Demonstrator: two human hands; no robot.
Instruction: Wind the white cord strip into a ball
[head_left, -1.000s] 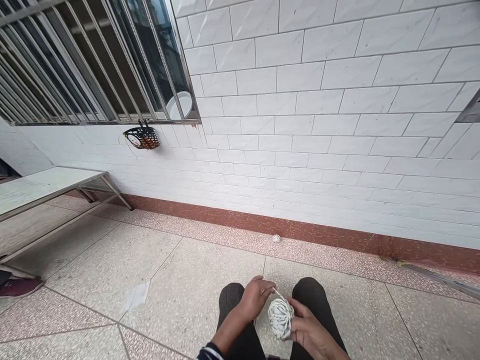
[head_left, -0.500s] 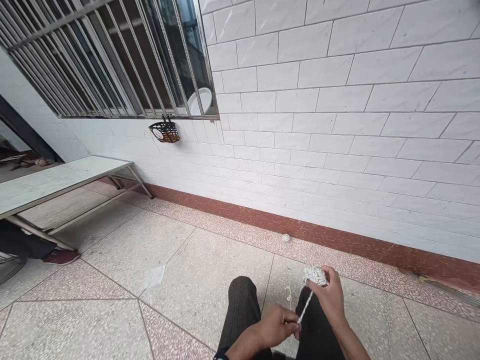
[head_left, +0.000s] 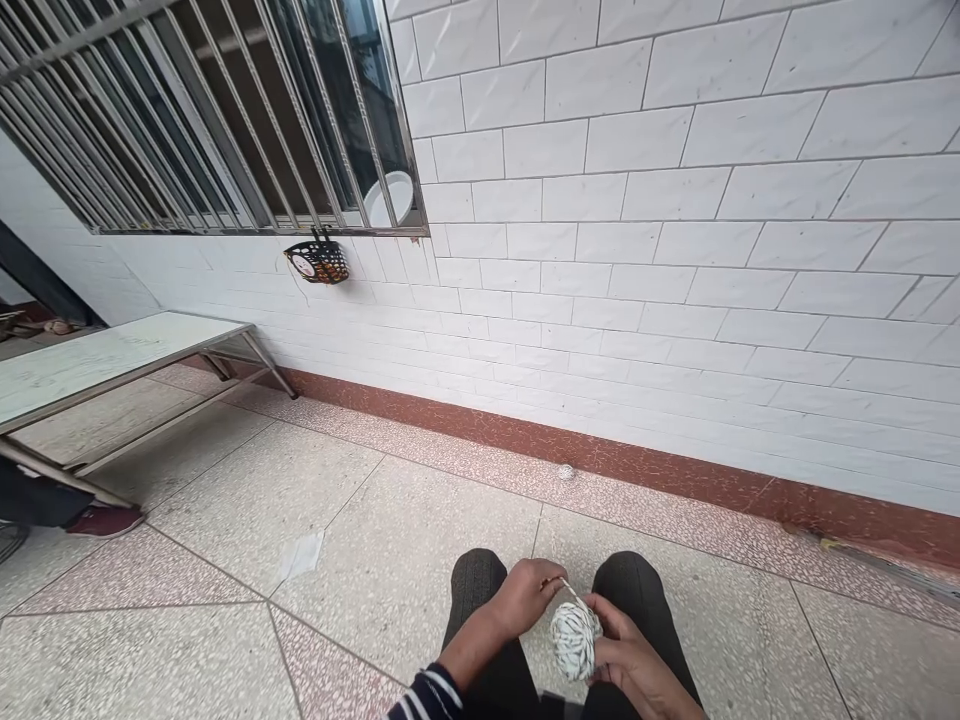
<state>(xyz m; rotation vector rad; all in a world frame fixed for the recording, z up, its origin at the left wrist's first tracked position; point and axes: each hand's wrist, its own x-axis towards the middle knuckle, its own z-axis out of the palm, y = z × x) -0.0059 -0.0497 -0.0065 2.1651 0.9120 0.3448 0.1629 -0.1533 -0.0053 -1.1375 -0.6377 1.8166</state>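
A ball of white cord (head_left: 574,640), flecked with dark strands, is gripped in my right hand (head_left: 628,655) low between my knees. The fingers and thumb of that hand wrap its right side. Just up and to the left, my left hand (head_left: 525,598) pinches a short taut length of cord (head_left: 573,592) that runs to the top of the ball. The far end of the cord is hidden by my hands.
A small whitish ball (head_left: 565,472) lies on the floor by the red skirting. White paper (head_left: 302,556) rests on the terrazzo. A bench (head_left: 112,355) stands at left, with a person's shoe (head_left: 105,520) beneath. A black basket (head_left: 322,262) hangs from the barred window.
My right hand has brought the cord ball down and left, closer to my body. The left hand has risen from below the ball to above it, still pinching the cord.
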